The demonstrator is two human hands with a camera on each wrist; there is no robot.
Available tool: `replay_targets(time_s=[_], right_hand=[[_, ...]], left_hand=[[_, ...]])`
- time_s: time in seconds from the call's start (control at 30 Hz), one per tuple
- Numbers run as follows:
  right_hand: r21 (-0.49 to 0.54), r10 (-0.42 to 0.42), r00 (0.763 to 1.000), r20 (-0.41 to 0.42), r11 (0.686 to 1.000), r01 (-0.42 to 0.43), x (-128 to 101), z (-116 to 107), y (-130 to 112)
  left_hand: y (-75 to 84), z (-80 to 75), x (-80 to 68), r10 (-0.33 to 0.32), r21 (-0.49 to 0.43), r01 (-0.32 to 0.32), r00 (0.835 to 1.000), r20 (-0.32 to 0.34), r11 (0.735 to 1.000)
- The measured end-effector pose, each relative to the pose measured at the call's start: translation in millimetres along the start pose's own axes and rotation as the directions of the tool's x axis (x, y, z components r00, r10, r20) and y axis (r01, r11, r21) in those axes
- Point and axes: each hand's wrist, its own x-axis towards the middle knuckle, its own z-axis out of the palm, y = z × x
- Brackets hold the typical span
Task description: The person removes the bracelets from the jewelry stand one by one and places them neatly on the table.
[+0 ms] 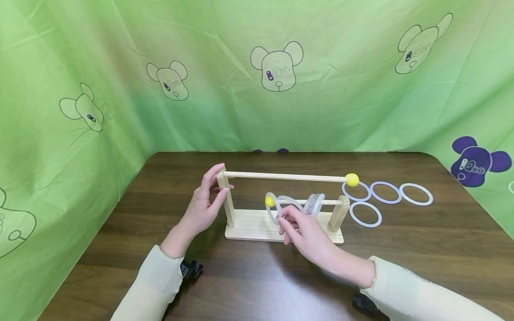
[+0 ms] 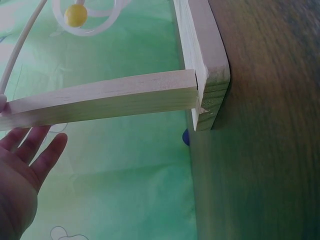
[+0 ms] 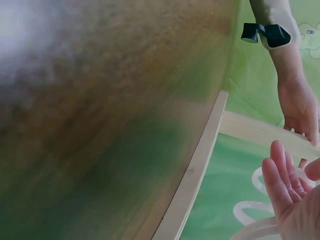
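Pale sleeves (image 1: 158, 274) lie nearest the head camera, reaching over a desk (image 1: 257, 285) to a wooden stand (image 1: 257, 225). Its tall post (image 1: 229, 203) is gripped by the left hand (image 1: 202, 207); the right hand (image 1: 311, 234) pinches a whitish ring (image 1: 269, 216) by the yellow ball (image 1: 270, 201) of the lower rod (image 1: 331, 202), screening part of the base. More rings hang behind; four loose rings (image 1: 416, 203) lie at right, before green cloth (image 1: 225, 116). Left wrist: the post crosses the view, fingers partly behind it. Right wrist: extended fingers partly hide the rings; the left hand shows beyond.
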Motion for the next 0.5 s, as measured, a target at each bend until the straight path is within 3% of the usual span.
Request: replay_targets(time_s=[0.3,0.5], right_hand=[[-0.017,-0.095,0.995,0.041,0.995,0.095,0.5,0.1,-2.0],[-0.07,-0.136,0.991,0.008,0.988,0.136,-3.6,-3.5,-2.7]], left_hand=[[0.6,0.8,0.0,-0.001,-0.008,0.001,1.0,-0.008,1.0],[1.2,1.0,0.0,-0.006,-0.005,0.006,1.0,-0.007,1.0]])
